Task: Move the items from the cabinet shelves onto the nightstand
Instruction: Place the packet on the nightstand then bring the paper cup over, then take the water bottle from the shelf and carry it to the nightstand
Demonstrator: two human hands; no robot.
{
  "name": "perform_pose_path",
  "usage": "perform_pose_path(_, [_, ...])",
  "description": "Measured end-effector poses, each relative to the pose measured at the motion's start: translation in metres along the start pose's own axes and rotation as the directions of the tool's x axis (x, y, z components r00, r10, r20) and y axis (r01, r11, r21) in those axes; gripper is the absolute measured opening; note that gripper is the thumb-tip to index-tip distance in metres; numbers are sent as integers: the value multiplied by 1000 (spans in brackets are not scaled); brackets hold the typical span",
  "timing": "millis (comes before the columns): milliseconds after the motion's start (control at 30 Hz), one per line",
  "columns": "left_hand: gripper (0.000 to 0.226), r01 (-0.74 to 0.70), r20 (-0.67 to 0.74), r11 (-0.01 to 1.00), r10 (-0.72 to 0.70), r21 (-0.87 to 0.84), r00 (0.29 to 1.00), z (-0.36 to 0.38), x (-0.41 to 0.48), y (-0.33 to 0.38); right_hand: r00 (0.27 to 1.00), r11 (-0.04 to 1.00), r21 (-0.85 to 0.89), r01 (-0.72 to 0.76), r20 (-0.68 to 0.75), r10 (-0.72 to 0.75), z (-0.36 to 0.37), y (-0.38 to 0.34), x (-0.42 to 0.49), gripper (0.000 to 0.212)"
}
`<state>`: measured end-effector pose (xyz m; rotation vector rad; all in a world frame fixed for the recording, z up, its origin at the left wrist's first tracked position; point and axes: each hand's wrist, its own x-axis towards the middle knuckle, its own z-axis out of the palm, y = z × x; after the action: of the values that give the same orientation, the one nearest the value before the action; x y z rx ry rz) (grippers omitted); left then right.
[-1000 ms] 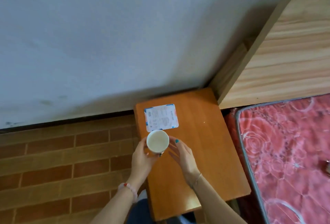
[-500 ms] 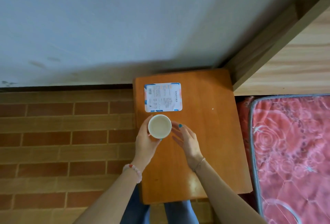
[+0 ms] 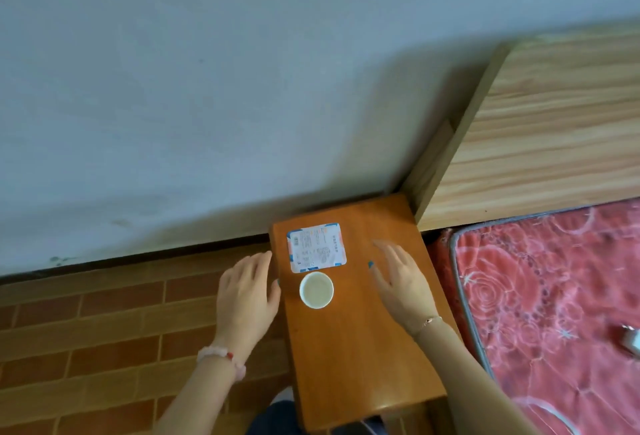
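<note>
Left grip (image 3: 244, 292): fingers apart, relaxed, holding nothing, at 9 o'clock edge of worktop (image 3: 356, 348), near cup (image 3: 316, 290), clear of it. Right grip (image 3: 398, 282): fingers spread, empty, over worktop at 3 o'clock of cup. White cup upright on worktop, mouth up. Flat white packet (image 3: 316, 247) with blue-orange border lies at cup's 12 o'clock, just beside it. Red floral mattress (image 3: 554, 296) at worktop's 3 o'clock; wooden headboard (image 3: 540, 129) at 1 o'clock; brick-pattern floor (image 3: 104, 330) at 9 o'clock.
</note>
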<state>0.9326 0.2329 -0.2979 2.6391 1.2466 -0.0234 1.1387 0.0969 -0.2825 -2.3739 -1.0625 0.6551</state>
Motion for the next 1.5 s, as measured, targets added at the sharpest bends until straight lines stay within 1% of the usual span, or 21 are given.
perform_pose_path(67, [49,-93,-96,995,97,39,991,-29,6,8,994,995,-76,58,-92,-65,-18,-15,-13,44])
perform_pose_path(133, [44,-188,-199,980,196,60,960,-61,12,18,967,987,-112,119,-214,-141,-34,-33,-27,45])
perform_pose_path(167, [43,-230,-235,971,239,68,942,-78,13,25,949,982,-131,133,-269,-164,-41,-43,-34,45])
perform_pose_path(267, [50,-341,-291,936,351,86,890,-128,14,40,903,977,-161,143,-383,-195,-65,-73,-54,48])
perform_pose_path(367, [51,-441,-360,895,436,74,825,-175,9,45,850,977,-175,126,-488,-197,-92,-101,-78,52])
perform_pose_path(433, [51,-514,-397,853,505,92,767,-202,4,45,807,976,-192,99,-558,-192,-107,-118,-98,52])
perform_pose_path(567, [51,-634,-436,762,619,131,653,-236,-11,46,714,973,-232,-4,-682,-160,-125,-140,-138,48])
perform_pose_path(733, [52,-771,-417,630,728,94,545,-248,-33,67,656,973,-197,-123,-751,-70,-133,-156,-195,53])
perform_pose_path(833, [50,-844,-407,531,788,69,462,-251,-54,86,599,960,-178,-216,-801,-14,-132,-162,-236,53])
perform_pose_path(933, [46,-900,-401,432,836,62,374,-252,-75,103,553,936,-150,-319,-831,55,-128,-164,-276,53])
perform_pose_path(1067, [44,-948,-422,314,867,46,266,-254,-102,121,482,908,-104,-406,-868,116,-124,-167,-319,55])
perform_pose_path(1133, [46,-960,-429,276,873,39,234,-254,-115,124,457,899,-79,-430,-878,142,-122,-169,-336,55])
perform_pose_path(1300, [49,-979,-390,204,902,1,188,-250,-149,123,425,877,-40,-479,-885,192,-105,-180,-374,58])
perform_pose_path(1400, [50,-990,-356,142,924,-13,137,-249,-174,117,380,854,-6,-521,-897,226,-88,-190,-402,57])
perform_pose_path(1500, [52,-995,-353,90,931,-34,96,-250,-201,106,354,820,22,-572,-895,272,-65,-202,-433,57])
